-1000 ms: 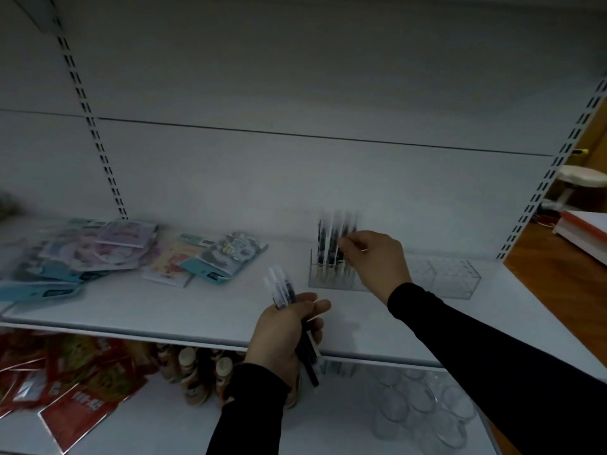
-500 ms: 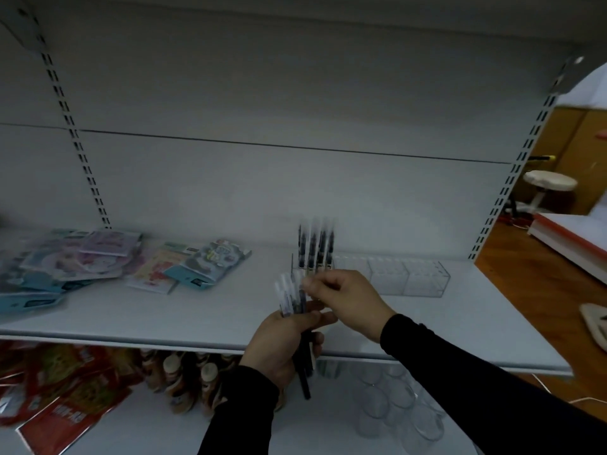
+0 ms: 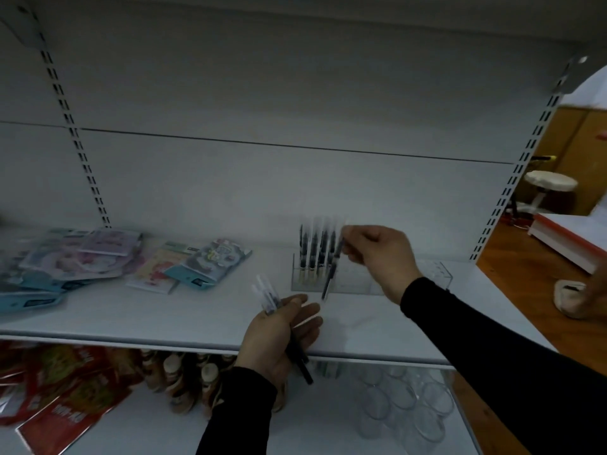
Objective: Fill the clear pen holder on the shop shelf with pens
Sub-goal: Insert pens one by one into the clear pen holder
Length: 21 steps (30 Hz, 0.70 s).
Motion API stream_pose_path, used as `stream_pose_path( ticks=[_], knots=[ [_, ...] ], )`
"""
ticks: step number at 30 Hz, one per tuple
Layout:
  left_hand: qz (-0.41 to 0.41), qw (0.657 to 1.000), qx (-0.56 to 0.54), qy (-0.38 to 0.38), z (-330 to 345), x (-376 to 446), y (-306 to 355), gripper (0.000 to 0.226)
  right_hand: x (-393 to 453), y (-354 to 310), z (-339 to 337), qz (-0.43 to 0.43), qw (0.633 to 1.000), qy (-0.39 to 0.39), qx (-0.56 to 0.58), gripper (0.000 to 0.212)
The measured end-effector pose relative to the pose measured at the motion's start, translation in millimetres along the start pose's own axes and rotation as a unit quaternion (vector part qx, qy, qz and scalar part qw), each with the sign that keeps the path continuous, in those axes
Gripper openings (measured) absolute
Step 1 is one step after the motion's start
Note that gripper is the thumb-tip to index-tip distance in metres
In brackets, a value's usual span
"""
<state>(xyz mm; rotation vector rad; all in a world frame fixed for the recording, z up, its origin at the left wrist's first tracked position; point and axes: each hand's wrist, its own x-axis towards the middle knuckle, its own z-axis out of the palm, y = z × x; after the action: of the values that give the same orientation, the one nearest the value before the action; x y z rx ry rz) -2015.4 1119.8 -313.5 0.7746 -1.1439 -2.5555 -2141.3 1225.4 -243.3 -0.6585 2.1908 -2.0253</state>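
A: Head view: we see our right hand raised over the shelf, its thumb and fingertips pinching the top of one pen. The pen hangs nearly upright, tip down, slightly tilted.

B: And where is it from those fingers?

A: Just below them and a little to their left, in front of the holder. Its tip sits at the holder's front left part; whether it is inside a slot we cannot tell, as the frame is blurred.

B: We see the holder itself behind and beneath the right fingers, clear, running off to their right, past the wrist. A row of pens stands upright in its left end, just left of our fingertips.

A: Our left hand is lower and nearer, in front of the shelf edge. Its fingers curl round a bundle of more pens, thumb across the top. The clear caps stick up and to the left above the thumb, dark ends poke out below the palm.

B: Well to the left of both hands we see flat packets lying on the shelf. Below our left fingers, on the lower shelf, there are red bags, small bottles and, under the right sleeve, clear cups.
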Motion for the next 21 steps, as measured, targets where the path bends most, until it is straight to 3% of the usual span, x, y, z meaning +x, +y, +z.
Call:
stream_pose_path(
  ticks=[4, 8, 14, 21],
  knots=[
    [0.028, 0.999, -0.028, 0.035, -2, 4, 1, 0.019, 15, -2, -4, -0.063, 0.996, 0.039, -0.041, 0.014],
    [0.037, 0.997, 0.015, 0.065, -3, 6, 1, 0.019, 26, 2, 2, -0.087, 0.992, 0.062, -0.07, 0.015],
    [0.032, 0.997, 0.012, 0.065, -4, 8, 2, 0.021, 33, 9, 11, -0.084, 0.991, 0.064, -0.083, 0.011],
    [0.032, 0.997, 0.011, 0.066, -6, 11, 1, 0.022, 38, 7, 15, -0.115, 0.979, 0.047, -0.161, 0.023]
  ],
)
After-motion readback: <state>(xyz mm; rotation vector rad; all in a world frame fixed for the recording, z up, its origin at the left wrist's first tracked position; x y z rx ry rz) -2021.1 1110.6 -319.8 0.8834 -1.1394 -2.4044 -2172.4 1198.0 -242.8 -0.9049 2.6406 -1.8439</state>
